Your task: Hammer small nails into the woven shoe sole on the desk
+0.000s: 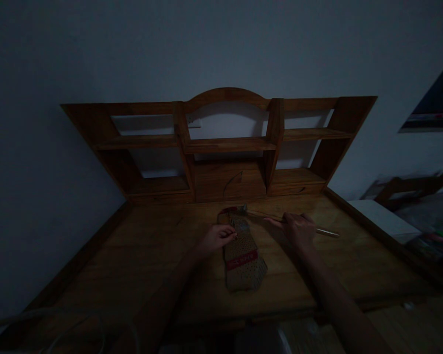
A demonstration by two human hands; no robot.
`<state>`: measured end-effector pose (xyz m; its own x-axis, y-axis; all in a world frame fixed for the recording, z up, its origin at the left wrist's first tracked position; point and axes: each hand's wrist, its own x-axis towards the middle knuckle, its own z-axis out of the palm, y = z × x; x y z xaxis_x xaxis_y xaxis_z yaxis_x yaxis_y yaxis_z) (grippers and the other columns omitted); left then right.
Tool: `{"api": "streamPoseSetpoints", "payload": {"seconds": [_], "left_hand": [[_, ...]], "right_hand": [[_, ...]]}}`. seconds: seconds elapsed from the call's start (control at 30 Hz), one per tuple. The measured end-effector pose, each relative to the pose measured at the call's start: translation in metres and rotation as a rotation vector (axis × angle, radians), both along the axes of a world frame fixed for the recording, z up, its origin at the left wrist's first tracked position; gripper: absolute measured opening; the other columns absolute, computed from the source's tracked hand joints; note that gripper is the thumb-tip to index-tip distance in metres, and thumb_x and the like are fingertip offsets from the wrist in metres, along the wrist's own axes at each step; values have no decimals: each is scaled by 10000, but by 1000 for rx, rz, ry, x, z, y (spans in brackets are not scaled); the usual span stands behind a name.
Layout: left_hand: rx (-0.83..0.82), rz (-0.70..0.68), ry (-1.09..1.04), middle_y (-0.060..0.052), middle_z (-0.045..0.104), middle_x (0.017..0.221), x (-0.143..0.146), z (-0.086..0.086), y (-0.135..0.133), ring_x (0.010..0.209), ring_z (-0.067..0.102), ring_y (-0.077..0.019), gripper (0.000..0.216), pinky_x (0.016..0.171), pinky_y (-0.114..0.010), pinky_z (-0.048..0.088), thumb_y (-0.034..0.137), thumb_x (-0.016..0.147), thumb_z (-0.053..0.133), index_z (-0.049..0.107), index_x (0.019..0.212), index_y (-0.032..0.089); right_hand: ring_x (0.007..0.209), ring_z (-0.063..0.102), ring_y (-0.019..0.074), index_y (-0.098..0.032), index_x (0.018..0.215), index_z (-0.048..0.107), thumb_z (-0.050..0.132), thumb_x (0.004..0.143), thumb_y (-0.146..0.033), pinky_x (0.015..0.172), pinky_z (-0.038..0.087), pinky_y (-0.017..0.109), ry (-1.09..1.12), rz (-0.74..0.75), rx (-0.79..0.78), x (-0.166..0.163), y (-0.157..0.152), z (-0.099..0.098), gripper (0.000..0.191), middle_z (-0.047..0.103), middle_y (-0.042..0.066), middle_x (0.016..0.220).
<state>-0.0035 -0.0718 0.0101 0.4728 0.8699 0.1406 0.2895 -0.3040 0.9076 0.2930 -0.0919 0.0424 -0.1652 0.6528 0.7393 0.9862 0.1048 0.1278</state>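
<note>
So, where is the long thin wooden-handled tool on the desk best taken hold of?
The long thin wooden-handled tool lies flat, its head by the tan perforated fabric piece. Grip the slim handle near its middle, from above on the near side, where the right hand rests.

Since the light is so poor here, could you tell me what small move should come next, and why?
Probably lift the hammer-like tool a little with the right hand. Its head rests at the far end of the perforated strip, close to where the left hand pinches the strip's edge; the fingers look near the head, so keep it slow.
</note>
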Motion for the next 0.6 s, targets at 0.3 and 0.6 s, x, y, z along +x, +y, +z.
{"api": "streamPoseSetpoints", "payload": {"seconds": [0.3,0.6], "left_hand": [[11,-22,-13,-59,694,859,-1,0,1,789,644,-166,303,725,-259,516,427,790,602,670,880,146],[45,-38,-3,-54,702,839,-3,0,-1,765,647,-166,308,718,-253,506,424,801,589,693,875,144]], "right_hand": [[516,545,160,-182,559,586,465,830,-601,612,265,278,68,-84,5,-13,-15,26,514,609,59,503],[493,494,191,-205,546,637,409,772,-723,517,153,280,101,-206,-127,-17,-48,53,609,556,76,443]]}}
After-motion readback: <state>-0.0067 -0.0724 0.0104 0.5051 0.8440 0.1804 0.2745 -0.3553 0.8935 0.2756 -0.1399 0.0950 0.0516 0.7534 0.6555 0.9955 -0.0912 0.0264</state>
